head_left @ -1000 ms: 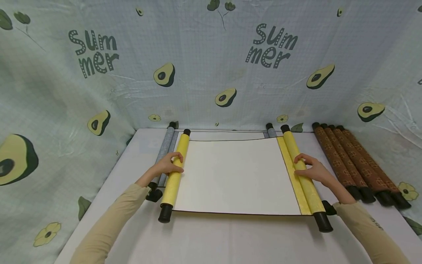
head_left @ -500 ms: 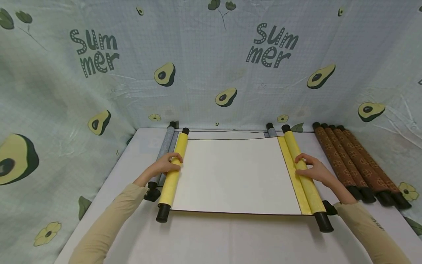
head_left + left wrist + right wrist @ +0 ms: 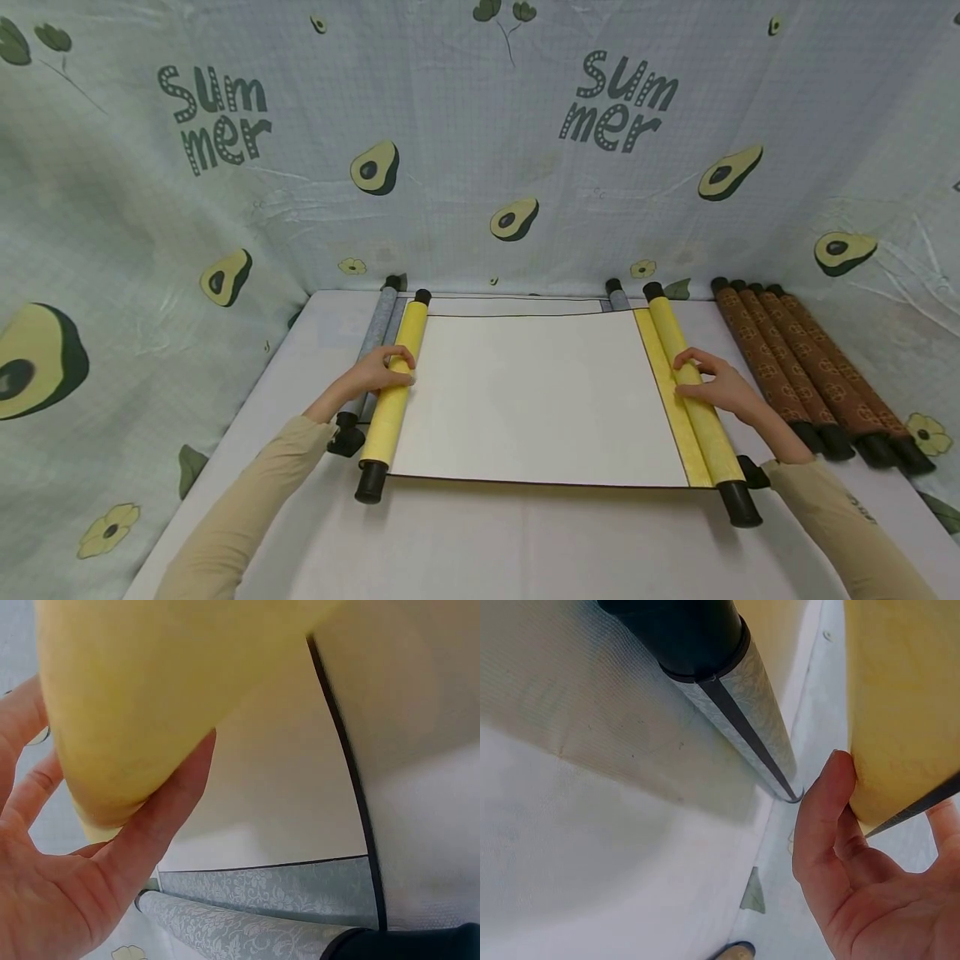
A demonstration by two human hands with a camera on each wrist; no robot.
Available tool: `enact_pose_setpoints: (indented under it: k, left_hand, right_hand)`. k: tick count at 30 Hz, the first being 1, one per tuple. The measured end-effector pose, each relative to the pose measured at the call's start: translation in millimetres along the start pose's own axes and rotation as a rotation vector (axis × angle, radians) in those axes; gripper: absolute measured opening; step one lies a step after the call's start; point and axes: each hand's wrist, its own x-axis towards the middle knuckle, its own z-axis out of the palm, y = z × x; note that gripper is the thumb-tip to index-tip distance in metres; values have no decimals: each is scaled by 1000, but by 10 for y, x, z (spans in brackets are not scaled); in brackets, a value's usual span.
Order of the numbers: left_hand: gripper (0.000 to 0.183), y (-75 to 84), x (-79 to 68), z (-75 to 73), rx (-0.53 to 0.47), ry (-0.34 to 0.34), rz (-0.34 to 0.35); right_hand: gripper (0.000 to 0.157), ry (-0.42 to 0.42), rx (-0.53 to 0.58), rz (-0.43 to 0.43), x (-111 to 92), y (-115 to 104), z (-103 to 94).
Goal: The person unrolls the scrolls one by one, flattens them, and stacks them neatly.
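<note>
A yellow hanging scroll (image 3: 532, 400) is spread between both hands, its white sheet showing and a roller at each end. Curled round the left yellow roller (image 3: 392, 417) is my left hand (image 3: 373, 373), thumb on the inner side. My right hand (image 3: 718, 387) grips the right yellow roller (image 3: 703, 425) about midway along it. Black knobs cap the roller ends. In the left wrist view the left thumb (image 3: 169, 802) presses against the yellow roll. The yellow scroll is held over a grey patterned scroll (image 3: 372, 342), covering most of it.
Several rolled brown patterned scrolls (image 3: 817, 367) lie side by side at the right of the white table (image 3: 480, 550). A cloth printed with avocados (image 3: 480, 167) hangs behind and along the sides. The grey scroll's far right roller end (image 3: 617, 296) shows behind the yellow one.
My left hand and the left yellow roller have shifted slightly left. The right roller has moved a touch to the right, drawing the two rollers a little further apart.
</note>
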Motion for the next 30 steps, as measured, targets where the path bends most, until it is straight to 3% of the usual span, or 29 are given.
enact_pose_setpoints:
  k: [7, 17, 30]
  left_hand:
    - [32, -11, 27, 1, 16, 2, 36]
    - [27, -9, 0, -49, -7, -43, 51]
    - [24, -98, -41, -117, 25, -42, 77]
  right_hand:
    - [34, 3, 5, -9, 6, 13, -19]
    - [33, 3, 13, -10, -1, 57, -25]
    - [32, 32, -15, -35, -40, 84, -33]
